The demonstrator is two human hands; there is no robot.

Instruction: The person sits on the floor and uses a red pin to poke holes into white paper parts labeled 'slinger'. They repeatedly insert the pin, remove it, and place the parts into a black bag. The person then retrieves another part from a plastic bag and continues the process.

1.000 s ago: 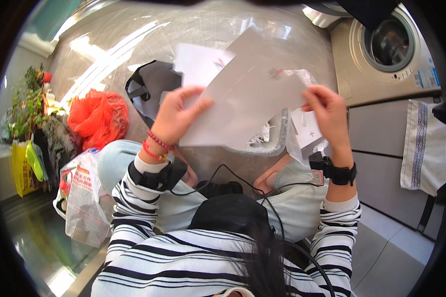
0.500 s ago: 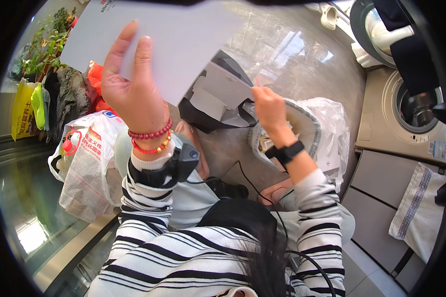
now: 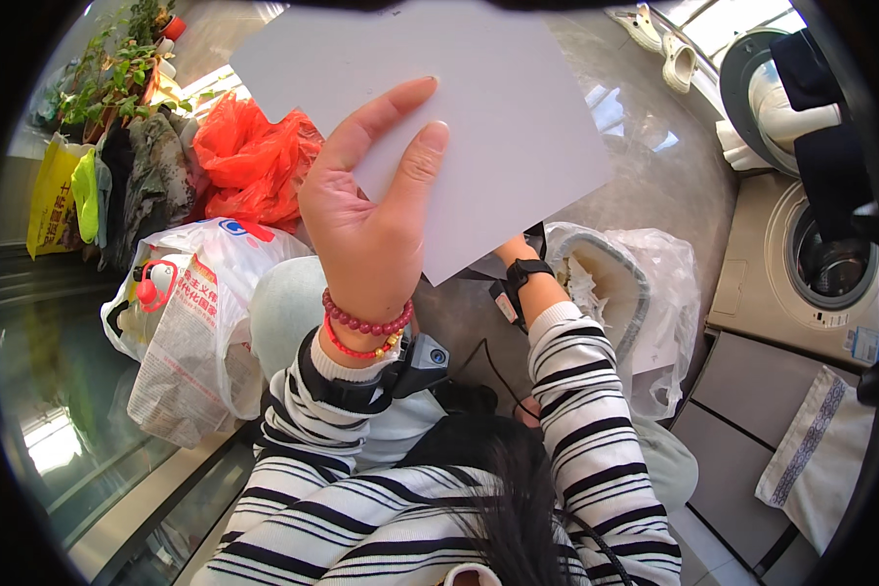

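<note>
Your left hand (image 3: 371, 230): raised close to your head, fingers and thumb clamped on the lower edge of a large grey sheet (image 3: 459, 107).
Grey sheet: flat, tilted, filling the upper middle of your view; its lower right corner hangs over the bin.
Your right hand: hidden behind the sheet; only the wrist with its black watch (image 3: 527, 269) shows, so you cannot tell its grip.
Bin (image 3: 615, 283): just right of your right forearm, lined with a clear bag, paper scraps inside.
Open room: bare shiny floor (image 3: 654, 166) between bin and washing machine (image 3: 820, 264); a glass edge runs along your lower left.
Packages: white printed plastic bag (image 3: 195, 313) by your left elbow; orange bag (image 3: 249, 156) beyond it; yellow bag (image 3: 54, 200) far left beside potted plants (image 3: 117, 73).
</note>
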